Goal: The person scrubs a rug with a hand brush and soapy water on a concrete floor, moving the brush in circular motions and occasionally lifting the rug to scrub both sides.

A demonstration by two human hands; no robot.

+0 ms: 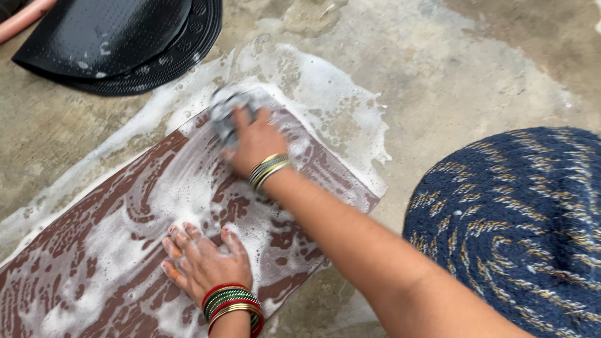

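While the right hand (253, 145) is closing its grip around a grey scrubbing pad (226, 111), the pad is pressing on the far end of a brown mat (94, 219) that is lying flat on the concrete floor (451, 81). Fingers are curling over the pad, so this grip is nearly shut and is holding the pad fully. Gold bangles (269, 169) are sitting on the right wrist.

The left hand (203, 260) is lying palm down on the near part of the mat, with its fingers spread and flat; this grip is fully open and is holding nothing, only touching the wet surface. Red, green and gold bangles (233, 305) are circling the left wrist.

White soap foam (325, 94) is covering much of the mat and is spreading onto the floor beyond its far edge. A black rubber mat (119, 37) is lying well apart at the upper left. A dark blue braided rug (519, 219) is lying just beside the brown mat on the right.
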